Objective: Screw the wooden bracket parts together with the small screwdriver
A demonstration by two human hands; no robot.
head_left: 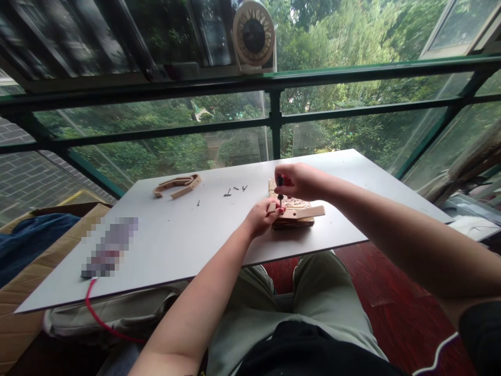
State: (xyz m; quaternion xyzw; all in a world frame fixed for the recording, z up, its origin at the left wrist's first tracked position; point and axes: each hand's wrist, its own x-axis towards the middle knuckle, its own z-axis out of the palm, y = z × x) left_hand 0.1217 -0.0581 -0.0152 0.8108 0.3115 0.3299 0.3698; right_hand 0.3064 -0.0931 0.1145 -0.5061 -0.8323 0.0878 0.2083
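My right hand (291, 180) is wrapped round the dark handle of a screwdriver (280, 197), which stands upright with its shaft pointing down. Below it lies a light wooden strip (305, 212) with a dark hole in it. My left hand (268, 215) grips the left end of this strip, fingertips close to the screwdriver's tip. Whether the tip sits in a screw is too small to tell. Under the strip is a carved wooden block (293, 223), partly covered by my hands.
Several loose screws (227, 192) lie on the white table (168, 240). A curved assembly of wooden pieces (178, 185) rests at the back left. Near the left edge is a blurred-out object (111, 248) with a red cable (91, 303). A green railing (276, 125) runs behind the table.
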